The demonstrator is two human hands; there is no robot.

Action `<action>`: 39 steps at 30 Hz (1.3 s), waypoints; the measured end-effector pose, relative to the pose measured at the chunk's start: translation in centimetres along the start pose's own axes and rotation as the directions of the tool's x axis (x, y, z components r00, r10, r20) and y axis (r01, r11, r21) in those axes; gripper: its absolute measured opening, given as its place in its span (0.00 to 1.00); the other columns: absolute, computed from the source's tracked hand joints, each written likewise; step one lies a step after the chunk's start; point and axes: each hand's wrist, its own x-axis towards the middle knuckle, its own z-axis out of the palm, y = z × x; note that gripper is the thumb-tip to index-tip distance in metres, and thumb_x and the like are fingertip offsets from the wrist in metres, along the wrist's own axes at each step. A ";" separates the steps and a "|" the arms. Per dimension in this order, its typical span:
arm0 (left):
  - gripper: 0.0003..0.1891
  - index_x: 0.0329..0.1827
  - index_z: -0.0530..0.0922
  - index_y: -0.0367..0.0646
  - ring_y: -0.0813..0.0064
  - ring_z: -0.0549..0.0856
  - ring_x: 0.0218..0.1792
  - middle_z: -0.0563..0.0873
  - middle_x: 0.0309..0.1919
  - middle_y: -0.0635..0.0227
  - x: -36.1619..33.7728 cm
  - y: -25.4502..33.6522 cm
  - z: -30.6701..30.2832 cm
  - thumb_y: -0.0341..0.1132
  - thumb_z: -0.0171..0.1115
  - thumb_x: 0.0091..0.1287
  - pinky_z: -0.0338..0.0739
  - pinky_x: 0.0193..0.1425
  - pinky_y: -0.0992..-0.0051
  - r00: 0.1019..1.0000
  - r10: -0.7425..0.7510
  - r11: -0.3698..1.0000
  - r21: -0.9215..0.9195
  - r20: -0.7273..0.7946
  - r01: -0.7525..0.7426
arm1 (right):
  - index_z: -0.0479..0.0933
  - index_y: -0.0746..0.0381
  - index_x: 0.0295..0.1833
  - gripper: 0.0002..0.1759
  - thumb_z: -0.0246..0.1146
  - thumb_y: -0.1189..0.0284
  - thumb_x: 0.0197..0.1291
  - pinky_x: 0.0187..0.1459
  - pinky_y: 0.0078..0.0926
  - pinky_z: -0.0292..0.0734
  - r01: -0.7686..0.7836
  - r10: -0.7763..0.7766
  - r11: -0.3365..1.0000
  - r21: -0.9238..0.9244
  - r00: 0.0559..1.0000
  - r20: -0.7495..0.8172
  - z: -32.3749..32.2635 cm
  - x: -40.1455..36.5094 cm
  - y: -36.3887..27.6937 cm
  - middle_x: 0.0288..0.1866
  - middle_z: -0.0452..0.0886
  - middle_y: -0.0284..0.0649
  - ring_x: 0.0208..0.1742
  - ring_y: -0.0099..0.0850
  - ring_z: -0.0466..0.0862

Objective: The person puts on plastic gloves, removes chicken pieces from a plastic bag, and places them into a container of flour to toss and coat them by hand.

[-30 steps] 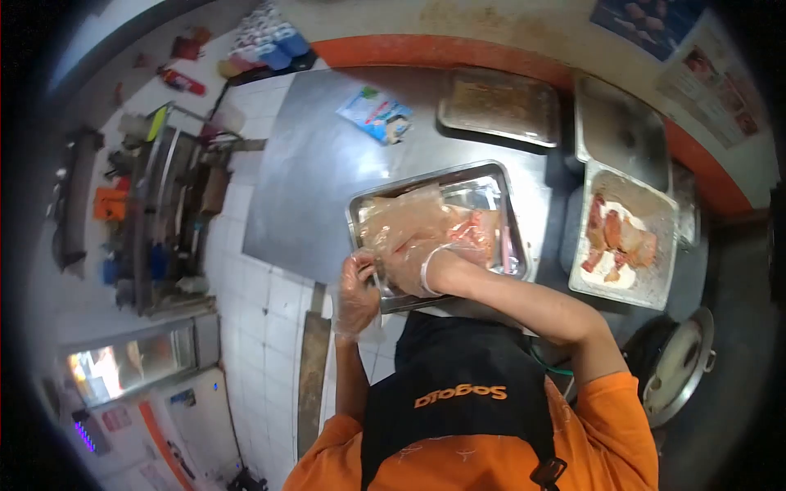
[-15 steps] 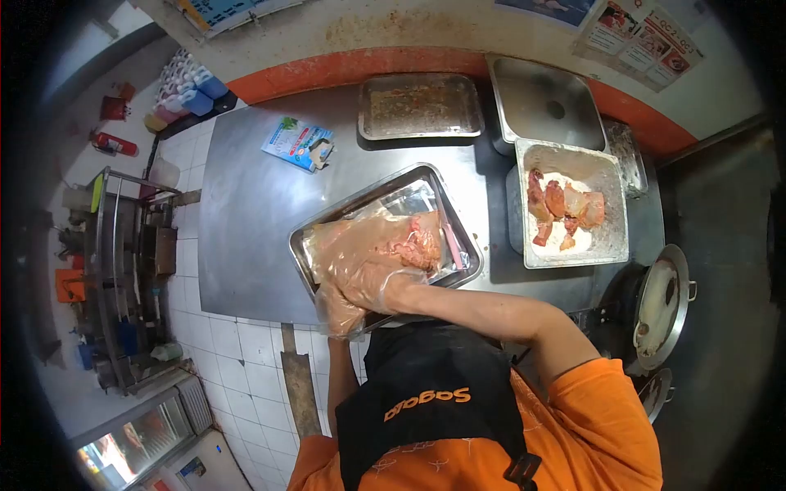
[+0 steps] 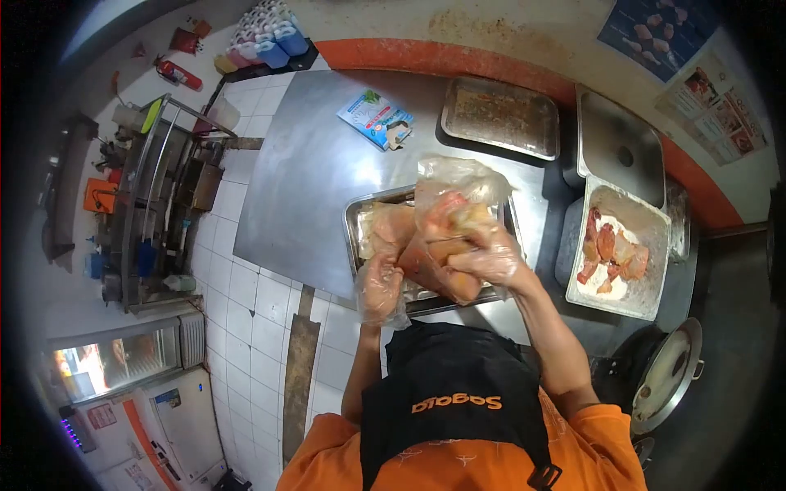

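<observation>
Raw chicken in a clear plastic bag is lifted and tilted over a metal tray. My right hand, in a clear plastic glove, is closed on the chicken from the right; motion blurs its fingertips. On the left my gloved left hand has its fingers curled at the bag's near edge, against the chicken. Paler chicken and plastic lie in the tray's left part. The hands and meat cover much of the tray.
Right of the tray, a deep metal pan holds chicken pieces on white flour. Behind stand a shallow tray and another deep pan. A blue-and-white packet lies on the steel table. A wok sits at right.
My right hand has moved right, away from my left, lifting and turning the chicken with the bag. The bag's far end now stands up. The camera view has shifted.
</observation>
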 end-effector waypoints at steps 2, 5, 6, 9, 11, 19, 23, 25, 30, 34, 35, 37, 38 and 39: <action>0.26 0.65 0.68 0.32 0.72 0.77 0.61 0.77 0.59 0.59 0.1 1.6 -0.3 0.19 0.60 0.62 0.73 0.65 0.72 0.977 0.172 0.985 0.032 -0.127 -0.169 | 0.76 0.61 0.60 0.32 0.73 0.73 0.44 0.58 0.31 0.77 -0.034 0.035 0.971 0.235 0.999 0.000 -1.1 -1.2 0.5 0.60 0.79 0.40 0.58 0.35 0.81; 0.29 0.67 0.66 0.33 0.69 0.77 0.61 0.77 0.57 0.59 -0.6 9.5 1.9 0.21 0.61 0.59 0.73 0.64 0.70 0.982 0.129 0.951 -0.262 -0.137 -0.162 | 0.69 0.64 0.65 0.35 0.69 0.77 0.48 0.59 0.35 0.80 -0.112 0.229 0.283 0.953 0.972 0.046 -2.7 -2.8 -0.5 0.55 0.80 0.41 0.57 0.36 0.81; 0.30 0.67 0.66 0.33 0.68 0.77 0.61 0.77 0.57 0.59 -0.7 11.8 2.8 0.21 0.62 0.58 0.73 0.64 0.69 0.992 0.094 0.903 -0.412 -0.086 -0.121 | 0.69 0.64 0.65 0.35 0.69 0.77 0.48 0.59 0.35 0.80 -0.108 0.223 0.289 0.951 0.974 0.043 -3.6 -2.9 -1.3 0.55 0.80 0.41 0.57 0.36 0.81; 0.42 0.73 0.58 0.37 0.62 0.70 0.68 0.70 0.66 0.57 -0.1 15.5 6.1 0.29 0.70 0.56 0.68 0.70 0.65 0.962 0.268 0.857 -0.467 0.045 -0.217 | 0.66 0.67 0.67 0.37 0.68 0.79 0.47 0.55 0.39 0.83 0.041 0.157 0.055 0.998 0.986 -0.049 -4.4 -3.1 -0.9 0.57 0.78 0.45 0.55 0.38 0.83; 0.49 0.77 0.53 0.40 0.61 0.66 0.72 0.66 0.70 0.57 0.2 17.0 8.7 0.32 0.73 0.54 0.67 0.72 0.64 0.889 0.441 0.835 -0.418 0.120 -0.358 | 0.66 0.67 0.67 0.36 0.67 0.77 0.49 0.55 0.39 0.84 0.086 0.172 0.031 0.996 0.981 -0.091 -5.0 -3.2 -0.2 0.56 0.79 0.46 0.54 0.38 0.83; 0.61 0.80 0.42 0.37 0.62 0.65 0.72 0.61 0.74 0.53 4.2 22.3 20.1 0.35 0.80 0.51 0.63 0.75 0.64 0.858 0.347 0.804 -0.591 0.379 -0.064 | 0.73 0.65 0.61 0.28 0.70 0.81 0.53 0.52 0.32 0.85 0.353 0.239 0.122 0.927 0.896 -0.373 -12.3 -4.2 1.5 0.54 0.81 0.41 0.51 0.33 0.84; 0.60 0.81 0.41 0.40 0.69 0.74 0.63 0.69 0.68 0.56 8.9 23.3 27.3 0.31 0.79 0.53 0.72 0.68 0.69 0.738 0.404 0.861 -0.497 0.540 -0.108 | 0.74 0.64 0.61 0.30 0.74 0.82 0.51 0.51 0.29 0.85 0.372 0.272 0.309 0.875 0.848 -0.456 -18.2 -4.8 6.0 0.54 0.82 0.41 0.51 0.31 0.84; 0.63 0.81 0.35 0.42 0.73 0.78 0.56 0.73 0.64 0.56 11.5 23.3 30.6 0.31 0.78 0.53 0.76 0.59 0.74 0.724 0.330 0.917 -0.386 0.606 -0.095 | 0.74 0.62 0.61 0.29 0.75 0.79 0.53 0.50 0.29 0.85 0.275 0.275 0.402 0.874 0.874 -0.402 -21.6 -4.7 10.8 0.53 0.82 0.40 0.49 0.31 0.85; 0.56 0.82 0.37 0.44 0.76 0.82 0.43 0.81 0.51 0.64 18.6 22.0 38.6 0.24 0.71 0.59 0.80 0.45 0.76 0.585 0.008 0.974 -0.138 0.811 0.180 | 0.76 0.60 0.51 0.18 0.64 0.58 0.66 0.43 0.34 0.84 0.104 0.397 0.347 0.932 0.884 -0.246 -29.0 -4.2 18.1 0.40 0.80 0.36 0.36 0.30 0.82; 0.44 0.77 0.58 0.42 0.77 0.83 0.42 0.84 0.45 0.65 22.0 17.8 44.6 0.21 0.67 0.55 0.81 0.44 0.76 0.487 -0.222 0.973 0.222 0.844 0.060 | 0.73 0.59 0.39 0.22 0.50 0.50 0.73 0.37 0.36 0.82 -0.283 0.592 0.414 0.865 0.805 -0.020 -30.5 -2.9 26.7 0.26 0.70 0.32 0.25 0.26 0.72; 0.44 0.77 0.58 0.42 0.77 0.83 0.42 0.84 0.45 0.65 23.2 16.1 45.9 0.21 0.67 0.55 0.81 0.44 0.76 0.482 -0.222 0.973 0.224 0.847 0.055 | 0.71 0.59 0.36 0.22 0.47 0.53 0.74 0.32 0.35 0.80 -0.389 0.596 0.388 0.836 0.798 0.094 -30.7 -2.5 28.3 0.24 0.69 0.32 0.25 0.26 0.72; 0.35 0.66 0.73 0.39 0.75 0.83 0.43 0.86 0.43 0.62 25.0 12.8 47.9 0.24 0.69 0.49 0.82 0.44 0.73 0.516 -0.385 0.809 0.549 0.765 -0.211 | 0.75 0.60 0.30 0.18 0.53 0.60 0.68 0.26 0.31 0.75 -0.557 0.588 0.470 0.685 0.776 0.227 -30.9 -2.5 30.2 0.23 0.73 0.35 0.26 0.26 0.75; 0.35 0.66 0.73 0.39 0.75 0.83 0.43 0.86 0.43 0.62 25.0 12.7 48.3 0.24 0.69 0.49 0.82 0.44 0.73 0.509 -0.391 0.807 0.552 0.767 -0.210 | 0.77 0.61 0.28 0.15 0.56 0.63 0.64 0.25 0.30 0.74 -0.654 0.599 0.541 0.529 0.741 0.303 -31.2 -2.1 31.2 0.24 0.75 0.36 0.26 0.26 0.77; 0.30 0.60 0.78 0.41 0.72 0.84 0.40 0.88 0.42 0.63 24.9 13.0 48.3 0.27 0.69 0.49 0.81 0.43 0.70 0.487 -0.392 0.733 0.585 0.780 -0.347 | 0.77 0.61 0.28 0.15 0.56 0.63 0.64 0.25 0.30 0.74 -0.656 0.601 0.534 0.533 0.738 0.305 -31.1 -1.7 32.9 0.24 0.75 0.36 0.26 0.26 0.77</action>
